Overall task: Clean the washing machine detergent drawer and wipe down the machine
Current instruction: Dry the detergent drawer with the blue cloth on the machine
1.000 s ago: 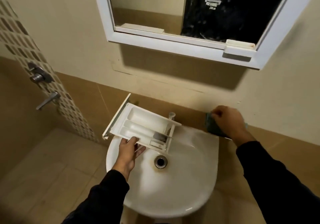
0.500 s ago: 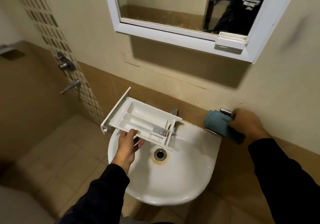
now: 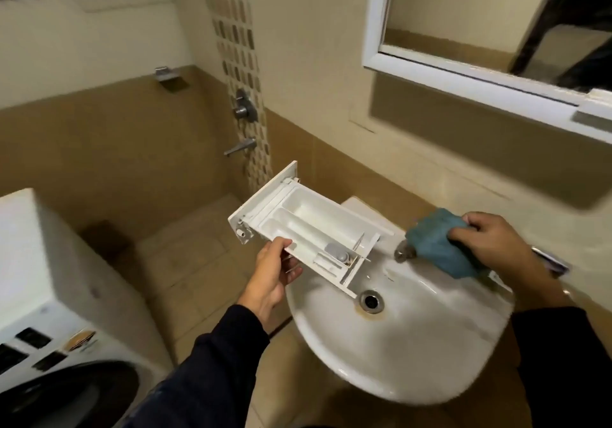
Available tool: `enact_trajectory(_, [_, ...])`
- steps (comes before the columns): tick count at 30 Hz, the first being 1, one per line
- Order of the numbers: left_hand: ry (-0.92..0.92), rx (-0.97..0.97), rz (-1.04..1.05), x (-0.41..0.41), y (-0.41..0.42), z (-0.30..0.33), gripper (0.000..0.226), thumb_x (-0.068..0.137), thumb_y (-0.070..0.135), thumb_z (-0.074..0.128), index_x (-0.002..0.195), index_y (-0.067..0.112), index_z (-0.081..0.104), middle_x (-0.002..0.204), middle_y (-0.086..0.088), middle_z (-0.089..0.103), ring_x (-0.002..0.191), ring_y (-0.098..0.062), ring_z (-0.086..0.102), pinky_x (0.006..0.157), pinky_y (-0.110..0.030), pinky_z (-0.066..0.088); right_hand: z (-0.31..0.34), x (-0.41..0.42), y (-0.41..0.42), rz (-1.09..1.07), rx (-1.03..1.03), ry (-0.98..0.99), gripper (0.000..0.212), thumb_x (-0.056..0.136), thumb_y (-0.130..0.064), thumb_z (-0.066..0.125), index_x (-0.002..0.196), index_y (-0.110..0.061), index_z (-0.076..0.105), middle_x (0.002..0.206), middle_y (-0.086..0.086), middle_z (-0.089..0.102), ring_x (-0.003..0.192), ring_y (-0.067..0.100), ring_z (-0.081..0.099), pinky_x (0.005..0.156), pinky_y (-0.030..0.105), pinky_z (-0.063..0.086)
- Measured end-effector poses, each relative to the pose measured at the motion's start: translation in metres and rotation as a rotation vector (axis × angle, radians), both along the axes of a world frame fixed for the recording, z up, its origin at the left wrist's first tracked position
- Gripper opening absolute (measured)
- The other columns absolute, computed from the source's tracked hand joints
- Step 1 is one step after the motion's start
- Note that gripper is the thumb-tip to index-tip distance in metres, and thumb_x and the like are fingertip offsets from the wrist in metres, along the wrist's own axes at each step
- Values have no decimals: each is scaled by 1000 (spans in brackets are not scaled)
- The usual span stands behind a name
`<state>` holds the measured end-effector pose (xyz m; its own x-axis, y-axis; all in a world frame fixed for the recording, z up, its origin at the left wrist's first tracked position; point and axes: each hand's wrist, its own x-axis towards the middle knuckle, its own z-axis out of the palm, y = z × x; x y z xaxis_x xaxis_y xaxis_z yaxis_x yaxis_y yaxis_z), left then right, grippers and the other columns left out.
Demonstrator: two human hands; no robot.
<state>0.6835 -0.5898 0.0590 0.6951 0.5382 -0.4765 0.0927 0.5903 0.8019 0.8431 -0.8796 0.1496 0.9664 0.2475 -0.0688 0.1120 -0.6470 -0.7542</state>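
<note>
My left hand (image 3: pixel 273 273) grips the near edge of the white detergent drawer (image 3: pixel 304 225), which hangs tilted over the left rim of the white sink (image 3: pixel 414 338). The drawer's compartments face up and a grey cap sits near its right end. My right hand (image 3: pixel 490 245) holds a blue cloth (image 3: pixel 437 242) above the back of the sink, right next to the small metal tap (image 3: pixel 402 252). The white washing machine (image 3: pixel 43 328) with its dark round door stands at the lower left.
A white-framed mirror (image 3: pixel 480 63) hangs on the wall above the sink. A shower mixer and spout (image 3: pixel 243 129) sit on the mosaic tile strip behind the drawer. A metal holder (image 3: pixel 167 75) is fixed to the far wall. Beige floor tiles lie between machine and sink.
The view has swung left, bringing the washing machine into sight. My right hand carried the blue cloth from the wall ledge to the tap. My left hand keeps hold of the drawer.
</note>
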Motion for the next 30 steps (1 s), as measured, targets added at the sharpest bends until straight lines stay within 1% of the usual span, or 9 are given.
enact_trajectory(5, [-21,61,83,-79,63,17,12,91,15,54,102,12,59,85,-8,64,69,-16,56,54,-26,51,-7,-46,115,205,111,56,17,81,-12,64,71,-2,54,64,9,52,59,21,47,56,30,36])
enact_trajectory(8, [-18,105,148,-135,105,29,11,93,14,53,101,12,60,79,-5,70,66,-16,60,51,-25,51,-9,-86,185,315,133,106,12,85,-5,61,78,2,55,67,10,52,58,20,46,49,27,34])
enact_trajectory(11, [-27,135,221,-199,156,35,11,93,14,52,99,11,61,72,-1,70,63,-14,55,52,-25,51,-10,-139,264,432,206,195,14,88,-7,61,75,-8,54,67,8,54,58,18,48,45,23,35])
enact_trajectory(14, [13,163,252,-243,188,41,11,94,15,50,97,12,60,64,3,66,55,-10,50,58,-27,49,-9,-180,312,495,303,272,25,92,-19,64,71,-14,51,58,-2,57,53,14,50,47,24,37])
enact_trajectory(16, [22,173,299,-283,215,44,10,94,16,50,97,12,60,71,-1,65,57,-11,52,61,-30,48,-6,-220,348,595,304,302,31,92,-32,65,72,-15,50,51,-9,57,47,9,52,47,25,39])
enact_trajectory(19, [34,191,372,-342,254,46,14,93,19,52,101,12,61,87,-8,64,76,-21,56,70,-36,48,0,-272,402,743,286,382,32,84,-40,69,79,-12,54,59,-3,61,49,9,56,46,22,44])
enact_trajectory(24, [61,229,453,-414,298,46,19,94,20,50,108,11,61,94,-9,67,83,-24,61,76,-40,50,-7,-331,479,937,166,431,31,79,-28,79,90,-9,58,74,6,68,63,18,64,57,33,54])
enact_trajectory(27, [96,232,510,-445,324,43,21,95,20,48,107,12,62,93,-6,69,82,-20,65,68,-33,54,-15,-362,525,1007,125,408,34,75,-24,83,91,-8,58,78,9,68,64,19,64,60,35,54])
enact_trajectory(30, [127,237,548,-467,355,45,15,96,19,46,93,15,60,67,5,64,55,-6,60,49,-21,47,-24,-387,570,1062,101,399,36,73,-22,85,91,-8,58,80,8,66,64,17,62,59,33,52])
